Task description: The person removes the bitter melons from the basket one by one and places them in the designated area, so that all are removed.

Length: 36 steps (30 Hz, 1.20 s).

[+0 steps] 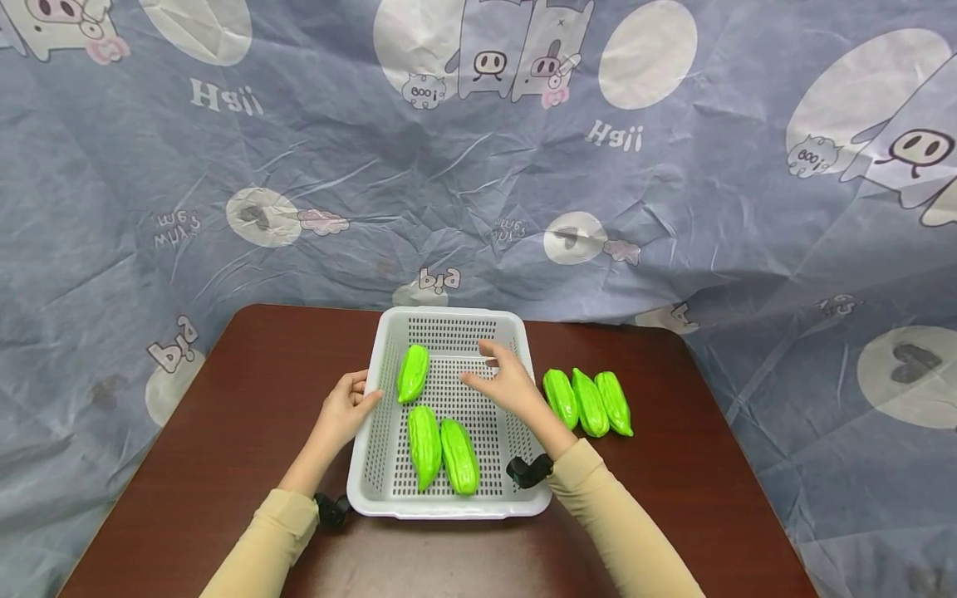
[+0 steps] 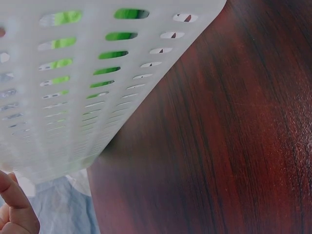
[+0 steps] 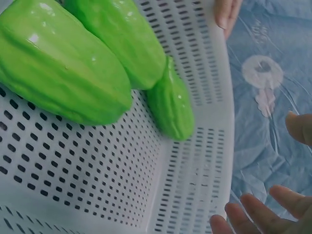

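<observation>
Nearest you, at lower centre of the frame, two ridged green gourds [image 1: 424, 448] [image 1: 459, 457] lie side by side in the perforated white basket [image 1: 449, 507]; a low sweep of your fingers could roll them together. Your right wrist camera [image 1: 528, 472] overlaps the basket's right rim in the head view, so dropping that arm could knock the wall and skid the basket. Your right forearm also passes close by the three gourds [image 1: 561, 399] [image 1: 591, 404] [image 1: 614, 404] on the table [image 1: 194, 440], right of centre; an elbow swung outward could scatter them.

Your left hand [image 1: 349, 407] lightly pinches the basket's left rim, thumb over the top, fingers bent outside; too loose, and the basket may slide. Your right hand [image 1: 508, 384] hangs above the basket, fingers and thumb spread wide, holding nothing. Farther up lies a single gourd [image 1: 414, 374], near the basket's left wall.
</observation>
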Available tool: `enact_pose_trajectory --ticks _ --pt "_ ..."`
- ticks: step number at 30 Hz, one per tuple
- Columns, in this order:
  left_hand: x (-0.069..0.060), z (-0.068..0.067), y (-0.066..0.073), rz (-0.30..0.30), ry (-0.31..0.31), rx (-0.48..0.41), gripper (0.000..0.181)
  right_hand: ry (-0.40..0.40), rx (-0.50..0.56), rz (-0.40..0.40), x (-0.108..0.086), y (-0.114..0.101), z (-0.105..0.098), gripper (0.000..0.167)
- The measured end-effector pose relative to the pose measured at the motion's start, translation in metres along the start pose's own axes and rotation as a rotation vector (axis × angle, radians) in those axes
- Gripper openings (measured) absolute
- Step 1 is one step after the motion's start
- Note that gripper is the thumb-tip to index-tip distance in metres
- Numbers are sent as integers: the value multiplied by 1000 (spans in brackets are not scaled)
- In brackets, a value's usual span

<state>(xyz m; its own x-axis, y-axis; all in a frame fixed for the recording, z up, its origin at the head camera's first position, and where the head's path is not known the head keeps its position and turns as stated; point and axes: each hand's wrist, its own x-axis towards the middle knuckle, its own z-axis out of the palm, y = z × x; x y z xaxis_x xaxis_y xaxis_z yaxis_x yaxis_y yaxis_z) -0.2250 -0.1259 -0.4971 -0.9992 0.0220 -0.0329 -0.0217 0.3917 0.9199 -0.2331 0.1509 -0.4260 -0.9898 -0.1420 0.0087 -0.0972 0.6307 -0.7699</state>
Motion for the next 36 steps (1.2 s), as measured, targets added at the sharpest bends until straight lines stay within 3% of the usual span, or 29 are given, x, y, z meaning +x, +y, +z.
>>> enact_pose_trajectory --ticks 10,22,36 --pt "-1 0 0 -5 0 1 55 -99 -99 -21 3 5 22 78" --pt "0 1 -1 -2 5 0 55 -221 -205 30 2 15 36 83" --pt "0 0 0 3 5 7 55 -380 -226 108 0 24 45 86"
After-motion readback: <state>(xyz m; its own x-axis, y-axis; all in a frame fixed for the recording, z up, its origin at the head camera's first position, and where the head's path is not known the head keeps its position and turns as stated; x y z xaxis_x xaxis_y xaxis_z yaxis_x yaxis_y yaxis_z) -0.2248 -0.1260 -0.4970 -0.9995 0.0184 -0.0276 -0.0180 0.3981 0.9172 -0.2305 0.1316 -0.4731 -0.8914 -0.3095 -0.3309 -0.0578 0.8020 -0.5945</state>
